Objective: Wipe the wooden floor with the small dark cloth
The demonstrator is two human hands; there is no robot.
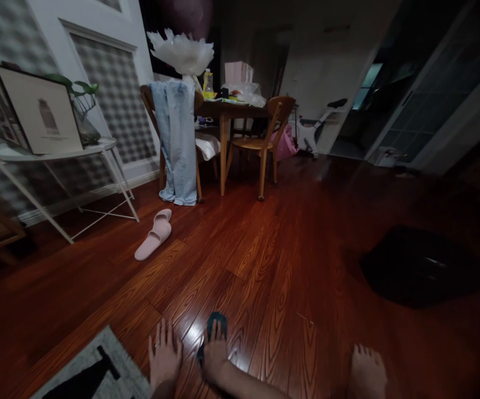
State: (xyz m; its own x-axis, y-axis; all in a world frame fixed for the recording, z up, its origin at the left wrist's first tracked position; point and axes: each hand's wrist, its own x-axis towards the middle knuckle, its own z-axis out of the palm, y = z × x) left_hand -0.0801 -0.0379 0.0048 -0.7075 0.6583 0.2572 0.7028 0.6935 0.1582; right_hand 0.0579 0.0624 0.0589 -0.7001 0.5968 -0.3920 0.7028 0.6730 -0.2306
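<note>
My left hand [165, 352] lies flat on the glossy red-brown wooden floor [260, 260], its fingers spread and nothing in them. Beside it, my right hand [215, 350] presses a dark green cloth [216, 318] against the boards. The cloth shows ahead of the fingertips and at the left side of the hand; the rest is hidden under the palm. Bright reflections lie on the floor around the cloth.
A bare foot [368, 370] is at the lower right. A grey rug [121, 363] lies lower left, a pink slipper [154, 235] farther ahead. A black bag-like thing [426, 266] is at right. Chairs [256, 143], a table [223, 113] and a white side table [102, 145] stand behind.
</note>
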